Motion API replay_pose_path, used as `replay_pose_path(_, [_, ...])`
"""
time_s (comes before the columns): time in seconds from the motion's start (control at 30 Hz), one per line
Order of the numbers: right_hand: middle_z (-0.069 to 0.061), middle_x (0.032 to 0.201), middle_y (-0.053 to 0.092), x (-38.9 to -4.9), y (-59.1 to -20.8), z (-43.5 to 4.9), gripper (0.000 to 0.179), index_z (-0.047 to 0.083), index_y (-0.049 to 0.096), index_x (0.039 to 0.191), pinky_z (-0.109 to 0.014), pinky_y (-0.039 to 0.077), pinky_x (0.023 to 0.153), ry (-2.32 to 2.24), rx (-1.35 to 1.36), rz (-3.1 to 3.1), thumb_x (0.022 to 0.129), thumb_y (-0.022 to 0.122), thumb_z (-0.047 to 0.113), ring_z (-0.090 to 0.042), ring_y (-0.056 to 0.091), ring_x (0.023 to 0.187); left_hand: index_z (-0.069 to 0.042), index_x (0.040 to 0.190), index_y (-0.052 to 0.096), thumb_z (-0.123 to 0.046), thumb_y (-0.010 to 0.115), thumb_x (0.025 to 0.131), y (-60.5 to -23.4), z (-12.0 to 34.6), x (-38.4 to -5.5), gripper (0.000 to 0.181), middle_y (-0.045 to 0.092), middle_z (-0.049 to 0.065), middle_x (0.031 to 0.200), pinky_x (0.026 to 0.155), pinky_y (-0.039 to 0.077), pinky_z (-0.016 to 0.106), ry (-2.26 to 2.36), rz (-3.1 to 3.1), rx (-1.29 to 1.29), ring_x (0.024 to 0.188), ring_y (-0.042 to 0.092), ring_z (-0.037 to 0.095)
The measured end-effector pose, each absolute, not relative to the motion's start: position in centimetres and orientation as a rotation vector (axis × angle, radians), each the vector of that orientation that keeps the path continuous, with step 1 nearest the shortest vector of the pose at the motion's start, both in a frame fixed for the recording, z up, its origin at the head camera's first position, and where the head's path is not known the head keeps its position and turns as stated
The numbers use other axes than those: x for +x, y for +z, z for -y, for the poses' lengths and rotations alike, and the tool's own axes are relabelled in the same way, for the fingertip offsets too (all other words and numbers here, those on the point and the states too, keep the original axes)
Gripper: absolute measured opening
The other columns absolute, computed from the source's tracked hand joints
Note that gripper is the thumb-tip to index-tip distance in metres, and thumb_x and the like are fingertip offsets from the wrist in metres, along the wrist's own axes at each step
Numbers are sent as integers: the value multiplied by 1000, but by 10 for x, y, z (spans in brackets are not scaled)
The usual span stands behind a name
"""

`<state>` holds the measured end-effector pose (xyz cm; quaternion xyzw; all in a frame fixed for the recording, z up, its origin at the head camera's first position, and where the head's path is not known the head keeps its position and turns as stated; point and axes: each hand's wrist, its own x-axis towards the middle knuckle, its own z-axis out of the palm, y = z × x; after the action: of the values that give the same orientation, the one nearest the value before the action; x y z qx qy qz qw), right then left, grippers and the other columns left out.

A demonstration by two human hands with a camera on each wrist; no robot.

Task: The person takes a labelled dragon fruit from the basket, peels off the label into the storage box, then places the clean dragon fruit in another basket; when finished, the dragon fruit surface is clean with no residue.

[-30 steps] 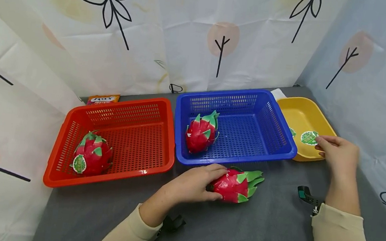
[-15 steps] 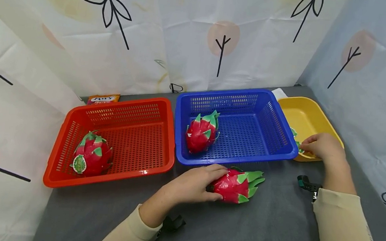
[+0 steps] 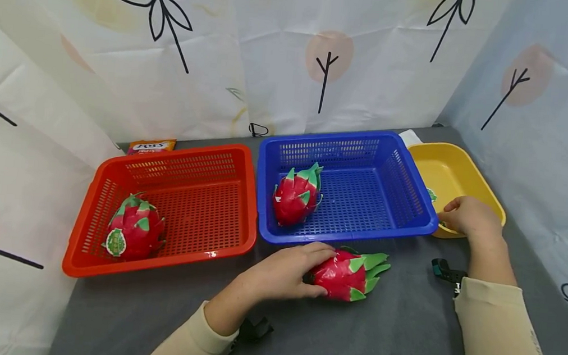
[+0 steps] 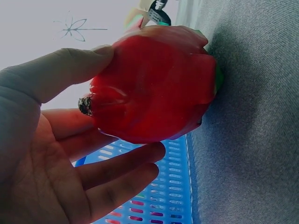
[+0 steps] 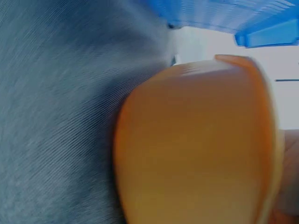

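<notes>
Glossy oval green-tipped red dragon fruit (image 3: 346,276) lies on woven grey cloth (image 3: 366,337), its left end gripped by the left hand (image 3: 288,269); the right hand (image 3: 473,218) reaches into a smooth yellow plastic tray (image 3: 447,165), its grip impossible to tell.

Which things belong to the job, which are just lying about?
Likely in the job:
dragon fruit held by the left hand
yellow tray with green sticker, under right hand
blue basket with second fruit
red basket with third fruit

Just lying about, apparently:
snack packet behind red basket
small white item
</notes>
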<state>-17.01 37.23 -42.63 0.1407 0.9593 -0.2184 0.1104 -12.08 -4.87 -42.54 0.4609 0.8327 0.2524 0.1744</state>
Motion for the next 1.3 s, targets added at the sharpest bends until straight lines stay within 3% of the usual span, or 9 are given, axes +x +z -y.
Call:
replay_pose_path(0.2, [-31, 113, 59, -160, -410, -361, 49, -7, 59, 120, -46, 47, 71, -771, 439, -2909, 105, 53, 39, -42, 52, 94, -9, 149, 51, -31, 80, 91, -423, 48, -120, 68, 52, 2, 147, 107, 45, 27, 705, -2362, 1294, 128, 53, 13])
replay_pose_path(0.33, [-31, 125, 55, -147, -402, -349, 53, -5, 58, 130, -48, 47, 76, -917, 477, -2964, 108, 43, 41, -47, 50, 108, -9, 148, 51, -32, 82, 89, -423, 47, -119, 70, 52, 2, 146, 106, 45, 27, 691, -2366, 1291, 127, 53, 13])
replay_pose_path(0.43, [-29, 127, 55, -137, -399, -335, 54, -3, 55, 137, -37, 49, 70, -1041, 508, -2994, 108, 43, 41, -45, 55, 109, -9, 149, 50, -33, 82, 89, -423, 46, -119, 72, 52, 2, 147, 106, 46, 28, 697, -2365, 1288, 128, 53, 14])
replay_pose_path(0.6, [-26, 128, 54, -123, -406, -307, 64, -2, 42, 152, -16, 45, 58, -1212, 532, -2989, 106, 50, 42, -37, 60, 99, -11, 149, 48, -34, 83, 87, -422, 45, -117, 74, 51, 3, 147, 106, 47, 30, 723, -2358, 1258, 128, 53, 15])
replay_pose_path(0.77, [-30, 139, 53, -114, -427, -281, 66, -2, 34, 157, -27, 53, 74, -1395, 597, -2951, 106, 52, 35, -39, 61, 109, -14, 146, 46, -36, 84, 87, -425, 43, -116, 74, 52, 1, 142, 103, 48, 27, 753, -2337, 1246, 123, 54, 13])
replay_pose_path(0.87, [-26, 139, 57, -113, -437, -269, 59, 1, 40, 156, -24, 55, 72, -1596, 710, -2912, 105, 52, 31, -31, 61, 103, -17, 143, 45, -36, 85, 86, -427, 43, -117, 72, 52, -1, 136, 98, 50, 25, 795, -2308, 1214, 117, 55, 10])
replay_pose_path(1.03, [-16, 122, 62, -114, -444, -259, 51, 7, 50, 152, -16, 45, 54, -1816, 814, -2861, 105, 52, 28, -12, 53, 70, -21, 142, 41, -37, 87, 83, -433, 43, -117, 76, 52, -3, 131, 94, 52, 25, 848, -2280, 1101, 114, 55, 9])
replay_pose_path(1.3, [-15, 110, 62, -115, -447, -259, 47, 8, 54, 149, -17, 43, 50, -1924, 758, -2840, 104, 51, 23, -8, 48, 57, -23, 155, 41, -41, 88, 80, -440, 40, -117, 91, 46, 0, 141, 97, 52, 30, 853, -2268, 1069, 122, 53, 15])
